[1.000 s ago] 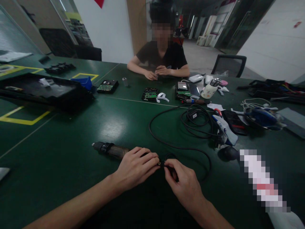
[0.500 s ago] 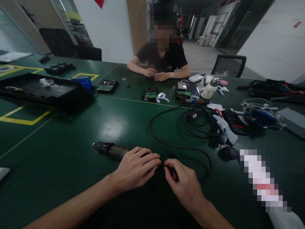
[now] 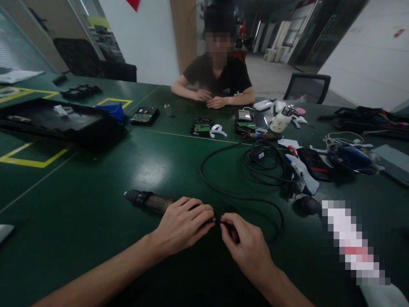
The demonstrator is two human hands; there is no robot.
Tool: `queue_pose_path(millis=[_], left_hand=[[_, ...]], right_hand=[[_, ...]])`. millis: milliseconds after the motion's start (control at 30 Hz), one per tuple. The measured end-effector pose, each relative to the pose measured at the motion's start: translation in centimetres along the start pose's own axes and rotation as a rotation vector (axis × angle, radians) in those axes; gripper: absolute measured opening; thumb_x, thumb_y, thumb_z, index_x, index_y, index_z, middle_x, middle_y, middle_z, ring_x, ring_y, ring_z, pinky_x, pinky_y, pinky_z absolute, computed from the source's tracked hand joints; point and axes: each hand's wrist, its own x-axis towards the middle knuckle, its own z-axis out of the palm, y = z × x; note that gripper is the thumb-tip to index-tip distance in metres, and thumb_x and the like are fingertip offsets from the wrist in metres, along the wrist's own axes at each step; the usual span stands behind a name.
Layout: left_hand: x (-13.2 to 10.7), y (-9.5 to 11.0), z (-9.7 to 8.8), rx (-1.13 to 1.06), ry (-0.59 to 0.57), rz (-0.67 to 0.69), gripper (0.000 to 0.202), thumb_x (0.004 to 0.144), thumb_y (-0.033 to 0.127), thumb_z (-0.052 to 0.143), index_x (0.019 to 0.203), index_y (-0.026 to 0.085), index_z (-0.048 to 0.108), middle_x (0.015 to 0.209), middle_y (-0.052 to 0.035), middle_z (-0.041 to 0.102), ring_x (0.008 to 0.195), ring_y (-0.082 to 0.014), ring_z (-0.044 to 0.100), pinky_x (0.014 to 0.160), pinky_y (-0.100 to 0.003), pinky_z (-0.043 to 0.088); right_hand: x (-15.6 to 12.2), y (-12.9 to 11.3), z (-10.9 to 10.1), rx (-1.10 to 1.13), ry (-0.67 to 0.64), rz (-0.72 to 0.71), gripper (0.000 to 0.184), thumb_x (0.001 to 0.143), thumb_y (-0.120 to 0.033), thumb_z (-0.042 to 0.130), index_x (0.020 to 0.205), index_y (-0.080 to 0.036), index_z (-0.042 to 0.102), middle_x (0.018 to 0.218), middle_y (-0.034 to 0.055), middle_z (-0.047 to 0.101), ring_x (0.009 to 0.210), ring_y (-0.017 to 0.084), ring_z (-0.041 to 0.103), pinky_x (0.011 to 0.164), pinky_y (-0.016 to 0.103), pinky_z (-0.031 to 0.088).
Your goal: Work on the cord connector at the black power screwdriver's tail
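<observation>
My left hand (image 3: 183,226) is closed around the rear end of a dark cylindrical tool (image 3: 145,200) that lies on the green table (image 3: 96,204). My right hand (image 3: 244,247) pinches the end of a black cable (image 3: 223,194) right at the tool's tail. The fingertips of both hands almost meet around a small metal connector (image 3: 213,220). The cable loops away to the right and back toward a coil (image 3: 263,164).
A person in a black shirt (image 3: 220,74) sits across the table, hands together. Circuit boards (image 3: 202,126), a black tray (image 3: 57,121), a white bottle (image 3: 281,119), tools and cables (image 3: 348,155) lie on the far and right side. A black chair (image 3: 306,87) stands behind.
My hands have stayed in place, with only slight finger movement at the connector. The person opposite has shifted their hands a little.
</observation>
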Motion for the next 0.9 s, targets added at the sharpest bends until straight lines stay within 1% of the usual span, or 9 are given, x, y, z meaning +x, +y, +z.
queue_pose_path(millis=[100, 267, 367, 433, 500, 600, 733, 767, 900], left_hand=[[-0.02, -0.02, -0.11, -0.035, -0.019, 0.033, 0.027, 0.1, 0.031, 0.058, 0.126, 0.027, 0.064, 0.127, 0.0004, 0.071, 0.11, -0.0202, 0.065, 0.092, -0.037, 0.047], [0.01, -0.05, 0.04, 0.002, 0.012, -0.004, 0.015, 0.101, 0.033, 0.058, 0.111, 0.024, 0.066, 0.118, 0.0009, 0.074, 0.105, -0.0196, 0.066, 0.09, -0.037, 0.046], [0.02, -0.05, -0.01, -0.029, -0.003, 0.013, 0.019, 0.1, 0.032, 0.059, 0.117, 0.024, 0.065, 0.124, 0.0006, 0.072, 0.107, -0.02, 0.065, 0.09, -0.037, 0.046], [0.01, -0.05, -0.07, -0.052, -0.016, 0.035, 0.022, 0.099, 0.029, 0.058, 0.12, 0.026, 0.064, 0.127, 0.0019, 0.071, 0.11, -0.0201, 0.064, 0.091, -0.037, 0.046], [0.0, -0.05, -0.07, -0.052, -0.007, 0.029, 0.018, 0.1, 0.028, 0.058, 0.117, 0.026, 0.065, 0.125, 0.0027, 0.072, 0.11, -0.0194, 0.065, 0.091, -0.037, 0.046], [0.02, -0.07, -0.08, -0.044, 0.015, 0.0, 0.015, 0.101, 0.032, 0.059, 0.111, 0.023, 0.065, 0.119, 0.0011, 0.074, 0.106, -0.0186, 0.066, 0.09, -0.036, 0.046], [-0.04, -0.19, -0.13, -0.054, -0.02, 0.043, 0.024, 0.101, 0.031, 0.058, 0.123, 0.026, 0.063, 0.127, 0.001, 0.071, 0.112, -0.0202, 0.064, 0.091, -0.037, 0.047], [-0.07, -0.22, -0.09, -0.054, -0.023, 0.05, 0.024, 0.101, 0.03, 0.058, 0.124, 0.027, 0.063, 0.128, 0.0014, 0.071, 0.112, -0.0203, 0.064, 0.091, -0.037, 0.046], [-0.17, -0.21, 0.23, -0.03, 0.002, 0.005, 0.014, 0.102, 0.032, 0.058, 0.112, 0.024, 0.065, 0.121, 0.0017, 0.073, 0.107, -0.0194, 0.065, 0.091, -0.037, 0.046]], right_hand=[[0.0, 0.01, 0.0, -0.013, 0.002, -0.006, 0.015, 0.102, -0.019, 0.053, 0.115, -0.024, 0.06, 0.098, 0.0018, 0.073, 0.077, 0.017, 0.071, 0.065, 0.028, 0.051], [0.06, -0.17, -0.16, -0.016, -0.008, 0.007, 0.015, 0.102, -0.019, 0.054, 0.114, -0.024, 0.06, 0.097, 0.0012, 0.073, 0.078, 0.017, 0.072, 0.064, 0.027, 0.05], [0.05, -0.21, -0.19, -0.013, -0.014, 0.01, 0.015, 0.102, -0.019, 0.054, 0.114, -0.024, 0.06, 0.098, 0.0015, 0.073, 0.08, 0.017, 0.072, 0.063, 0.027, 0.05], [0.03, -0.19, -0.16, -0.012, -0.019, 0.007, 0.015, 0.102, -0.019, 0.053, 0.114, -0.025, 0.06, 0.1, 0.0016, 0.073, 0.081, 0.017, 0.072, 0.063, 0.027, 0.05], [0.02, -0.13, -0.11, -0.01, -0.017, 0.01, 0.015, 0.102, -0.019, 0.054, 0.114, -0.025, 0.06, 0.099, 0.0014, 0.073, 0.082, 0.017, 0.071, 0.063, 0.027, 0.049], [0.03, -0.1, -0.07, -0.006, -0.019, 0.015, 0.014, 0.102, -0.02, 0.054, 0.114, -0.025, 0.059, 0.099, 0.001, 0.072, 0.084, 0.018, 0.071, 0.064, 0.028, 0.049], [0.05, -0.17, -0.1, -0.006, -0.024, 0.015, 0.013, 0.103, -0.02, 0.053, 0.113, -0.025, 0.06, 0.1, 0.0016, 0.072, 0.083, 0.017, 0.071, 0.062, 0.027, 0.049], [0.05, -0.19, -0.11, -0.008, -0.022, 0.014, 0.013, 0.103, -0.02, 0.053, 0.113, -0.024, 0.06, 0.099, 0.0017, 0.072, 0.082, 0.017, 0.071, 0.062, 0.027, 0.049], [0.07, -0.22, -0.11, -0.019, -0.021, 0.017, 0.014, 0.102, -0.02, 0.052, 0.113, -0.024, 0.06, 0.096, 0.0013, 0.072, 0.078, 0.017, 0.071, 0.061, 0.026, 0.049]])
